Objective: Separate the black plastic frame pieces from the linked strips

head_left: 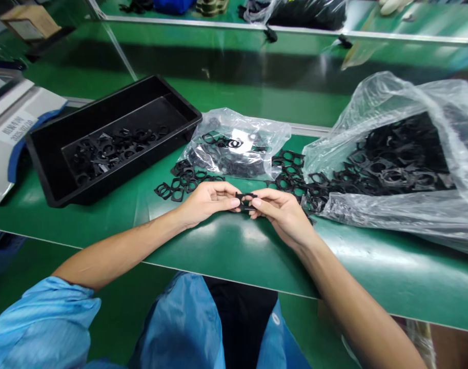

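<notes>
Between my two hands is one small black plastic ring-shaped part, held just above the green table near its front. My left hand pinches its left side between thumb and fingers. On the other side, my right hand grips the part's right edge the same way. Loose black parts of similar shape lie just beyond my left hand. More of them are heaped behind my right hand, spilling from a large clear plastic bag. A smaller clear bag with black parts in it lies beyond both hands.
A black tray with a pile of black parts stands at the left. Left of it is a white and blue machine. A raised shelf edge runs along the back, with bags on it. The table's front edge is near my body.
</notes>
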A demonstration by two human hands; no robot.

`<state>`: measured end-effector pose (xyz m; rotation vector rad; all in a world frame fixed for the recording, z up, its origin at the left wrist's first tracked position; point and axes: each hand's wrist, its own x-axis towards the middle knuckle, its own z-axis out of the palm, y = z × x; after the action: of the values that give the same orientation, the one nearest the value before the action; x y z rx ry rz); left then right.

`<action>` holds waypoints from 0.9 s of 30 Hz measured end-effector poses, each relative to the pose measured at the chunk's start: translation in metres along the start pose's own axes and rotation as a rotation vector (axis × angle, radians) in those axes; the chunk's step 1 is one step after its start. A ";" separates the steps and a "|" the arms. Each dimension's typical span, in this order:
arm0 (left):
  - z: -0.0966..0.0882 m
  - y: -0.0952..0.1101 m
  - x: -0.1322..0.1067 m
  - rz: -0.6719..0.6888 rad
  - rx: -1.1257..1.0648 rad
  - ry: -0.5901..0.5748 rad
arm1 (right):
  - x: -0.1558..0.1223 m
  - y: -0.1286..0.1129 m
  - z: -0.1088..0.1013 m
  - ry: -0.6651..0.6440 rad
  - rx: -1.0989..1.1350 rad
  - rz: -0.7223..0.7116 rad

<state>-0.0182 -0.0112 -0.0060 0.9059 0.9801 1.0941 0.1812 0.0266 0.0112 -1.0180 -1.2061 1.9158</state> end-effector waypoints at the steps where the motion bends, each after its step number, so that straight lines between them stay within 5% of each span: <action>1: 0.001 0.000 0.000 0.022 0.012 0.008 | 0.000 0.000 0.001 0.002 -0.008 -0.004; 17: 0.001 -0.003 -0.002 0.178 0.202 0.094 | -0.004 -0.004 -0.001 -0.068 -0.059 -0.130; 27: 0.002 -0.006 -0.003 0.210 0.196 0.046 | -0.007 -0.005 0.001 -0.107 -0.077 -0.167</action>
<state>-0.0150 -0.0160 -0.0102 1.1672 1.0610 1.2139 0.1848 0.0220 0.0184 -0.8334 -1.3894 1.8248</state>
